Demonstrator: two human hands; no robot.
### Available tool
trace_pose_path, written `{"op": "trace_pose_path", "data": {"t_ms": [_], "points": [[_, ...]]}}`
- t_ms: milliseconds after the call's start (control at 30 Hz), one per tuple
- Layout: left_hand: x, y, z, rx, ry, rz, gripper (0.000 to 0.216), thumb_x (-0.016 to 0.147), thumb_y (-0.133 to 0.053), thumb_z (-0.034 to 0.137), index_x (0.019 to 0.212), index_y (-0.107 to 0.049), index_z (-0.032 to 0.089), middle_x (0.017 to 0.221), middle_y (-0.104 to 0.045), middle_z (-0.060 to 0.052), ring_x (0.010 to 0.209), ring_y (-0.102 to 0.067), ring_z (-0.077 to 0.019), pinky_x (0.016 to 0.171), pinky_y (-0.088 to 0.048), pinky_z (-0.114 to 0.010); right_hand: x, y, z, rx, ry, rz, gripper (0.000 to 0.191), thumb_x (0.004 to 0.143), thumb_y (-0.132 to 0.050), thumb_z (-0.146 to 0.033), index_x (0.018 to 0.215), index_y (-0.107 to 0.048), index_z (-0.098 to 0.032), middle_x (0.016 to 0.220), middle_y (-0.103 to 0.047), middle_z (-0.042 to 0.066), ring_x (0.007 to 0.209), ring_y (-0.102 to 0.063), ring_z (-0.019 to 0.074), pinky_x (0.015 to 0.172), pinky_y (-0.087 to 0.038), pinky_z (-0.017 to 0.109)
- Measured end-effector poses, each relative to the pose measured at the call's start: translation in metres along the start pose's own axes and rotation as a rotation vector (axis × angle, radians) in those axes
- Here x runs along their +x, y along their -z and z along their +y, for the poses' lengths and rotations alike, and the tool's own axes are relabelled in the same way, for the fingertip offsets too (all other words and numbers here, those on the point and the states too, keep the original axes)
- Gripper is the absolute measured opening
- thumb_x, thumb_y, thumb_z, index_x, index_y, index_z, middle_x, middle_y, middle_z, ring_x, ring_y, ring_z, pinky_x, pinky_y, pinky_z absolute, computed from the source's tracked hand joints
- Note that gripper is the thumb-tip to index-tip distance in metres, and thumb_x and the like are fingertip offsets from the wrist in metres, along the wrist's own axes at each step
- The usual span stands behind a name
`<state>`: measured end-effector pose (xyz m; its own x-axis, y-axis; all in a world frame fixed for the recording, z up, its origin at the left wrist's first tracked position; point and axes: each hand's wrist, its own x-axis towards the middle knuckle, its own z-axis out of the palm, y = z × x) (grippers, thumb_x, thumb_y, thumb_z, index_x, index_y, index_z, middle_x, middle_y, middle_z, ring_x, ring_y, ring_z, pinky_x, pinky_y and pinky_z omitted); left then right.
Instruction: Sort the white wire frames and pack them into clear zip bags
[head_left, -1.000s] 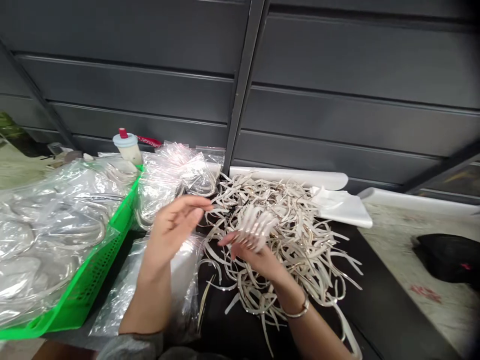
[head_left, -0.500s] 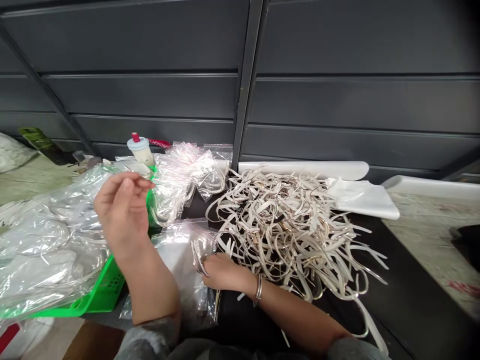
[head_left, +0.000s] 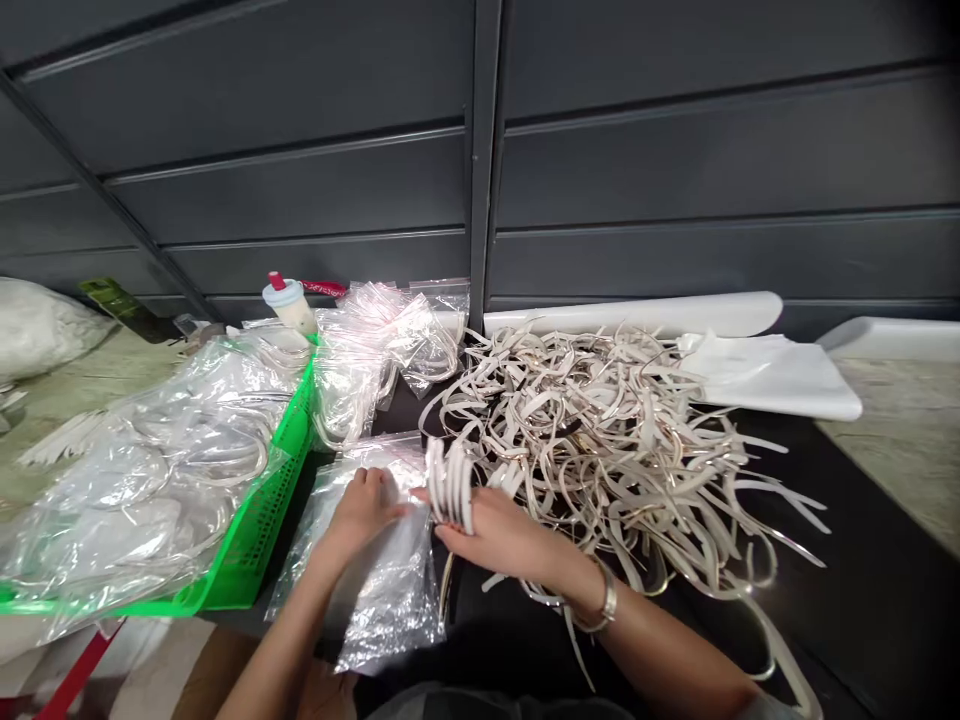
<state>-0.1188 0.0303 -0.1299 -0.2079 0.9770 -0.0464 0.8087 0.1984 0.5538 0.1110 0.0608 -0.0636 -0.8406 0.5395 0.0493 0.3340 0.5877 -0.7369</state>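
Note:
My right hand [head_left: 499, 530] is closed around a looped bundle of white strips [head_left: 450, 485], which fans out above its fingers. A metal bracelet circles that wrist. Just to the left, my left hand [head_left: 364, 515] lies over a stack of clear plastic bags [head_left: 394, 600], its thumb apart from the fingers. No strips show in it. A large tangled pile of white strips with shiny gold-coloured edges [head_left: 585, 430] spreads over the black table [head_left: 847, 590], right of both hands.
A green basket [head_left: 259, 520] at the left bears filled clear bags [head_left: 165, 480]. Behind the bag stack lie more filled zip bags [head_left: 390, 340]. A lidded cup [head_left: 290, 305] stands near the grey panel wall [head_left: 315, 190]. White rolled sheeting [head_left: 645, 315] lies behind the pile.
My left hand has come down from its raised spot above the basket onto the bag stack. My right hand has moved slightly right and lifted its bundle more upright. The view has shifted.

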Motion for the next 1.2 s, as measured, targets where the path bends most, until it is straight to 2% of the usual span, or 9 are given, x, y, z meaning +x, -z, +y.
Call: {"op": "trace_pose_path", "data": {"t_ms": [100,167,367,533,600,767,900,1000,1200], "points": [[-0.009,-0.023,-0.015,0.065,0.011,0.074,0.023,0.065,-0.067,0.026,0.083,-0.056,0.017,0.086,-0.056,-0.007,0.084,-0.055,-0.0251,0.076,-0.041,-0.036,-0.015,0.025,0.003,0.135,-0.011,0.174,0.040,0.090,-0.046,-0.031,0.130,-0.048,-0.026,0.096,-0.064,0.005,0.090,-0.058,0.0210,0.082,-0.046,0.038],[-0.010,-0.028,-0.020,0.084,-0.013,0.097,0.009,0.072,-0.059,0.023,0.078,-0.055,0.017,0.081,-0.056,-0.006,0.079,-0.056,-0.0233,0.074,-0.042,-0.035,-0.020,0.033,0.006,0.299,0.000,0.258,0.048,0.089,-0.048,-0.033,0.136,-0.039,-0.026,0.086,-0.065,0.003,0.080,-0.059,0.0187,0.075,-0.049,0.036],[-0.019,-0.011,-0.008,0.097,-0.163,0.162,0.013,0.083,-0.048,0.024,0.072,-0.054,0.019,0.073,-0.058,-0.003,0.071,-0.056,-0.0197,0.066,-0.043,-0.031,-0.024,0.034,0.014,0.620,-0.018,0.479,0.048,0.087,-0.051,-0.038,0.130,-0.044,-0.018,0.062,-0.057,-0.001,0.054,-0.051,0.0121,0.051,-0.045,0.026],[-0.034,0.008,0.034,0.221,-0.514,0.291,0.017,0.087,-0.045,0.017,0.078,-0.059,0.018,0.078,-0.059,-0.005,0.078,-0.052,-0.0195,0.072,-0.041,-0.032,-0.020,0.031,0.026,0.444,-0.020,0.599,0.023,0.083,-0.056,-0.036,0.097,-0.063,-0.019,0.098,-0.063,0.007,0.086,-0.060,0.0193,0.074,-0.049,0.034],[-0.037,0.013,0.050,0.295,-0.672,0.356,0.017,0.086,-0.045,0.012,0.079,-0.060,0.018,0.077,-0.059,-0.005,0.075,-0.050,-0.0186,0.069,-0.040,-0.031,-0.018,0.031,0.033,0.417,-0.060,0.613,0.023,0.081,-0.058,-0.034,0.097,-0.063,-0.019,0.103,-0.063,0.007,0.094,-0.059,0.0215,0.081,-0.047,0.037],[-0.036,0.014,0.069,0.346,-0.818,0.399,0.020,0.082,-0.047,0.003,0.083,-0.061,0.017,0.077,-0.061,-0.005,0.073,-0.049,-0.0179,0.066,-0.039,-0.030,-0.019,0.033,0.039,0.493,-0.090,0.443,0.016,0.082,-0.057,-0.030,0.087,-0.064,-0.016,0.073,-0.063,0.001,0.067,-0.059,0.0141,0.062,-0.047,0.027],[-0.030,0.011,0.078,0.271,-0.685,0.303,0.017,0.080,-0.052,0.008,0.089,-0.062,0.018,0.086,-0.062,-0.006,0.081,-0.053,-0.0208,0.072,-0.042,-0.033,-0.020,0.033,0.031,0.465,-0.108,0.417,0.011,0.081,-0.055,-0.024,0.076,-0.061,-0.016,0.067,-0.060,-0.001,0.062,-0.055,0.0116,0.058,-0.044,0.023],[-0.028,0.009,0.090,0.002,-0.518,0.137,0.017,0.080,-0.055,0.015,0.095,-0.062,0.018,0.092,-0.064,-0.006,0.085,-0.057,-0.0192,0.074,-0.046,-0.031,-0.018,0.028,0.023,0.357,-0.113,0.424,0.011,0.081,-0.053,-0.020,0.074,-0.061,-0.017,0.069,-0.061,-0.001,0.065,-0.057,0.0127,0.062,-0.044,0.024],[-0.033,0.002,0.107,-0.418,-0.177,0.018,0.024,0.081,-0.055,0.034,0.069,-0.063,0.015,0.061,-0.064,-0.001,0.055,-0.057,-0.0135,0.054,-0.044,-0.022,-0.013,0.017,0.009,0.074,-0.148,0.381,0.014,0.078,-0.053,-0.015,0.067,-0.062,-0.016,0.065,-0.063,0.000,0.063,-0.058,0.0147,0.062,-0.041,0.024]]}}
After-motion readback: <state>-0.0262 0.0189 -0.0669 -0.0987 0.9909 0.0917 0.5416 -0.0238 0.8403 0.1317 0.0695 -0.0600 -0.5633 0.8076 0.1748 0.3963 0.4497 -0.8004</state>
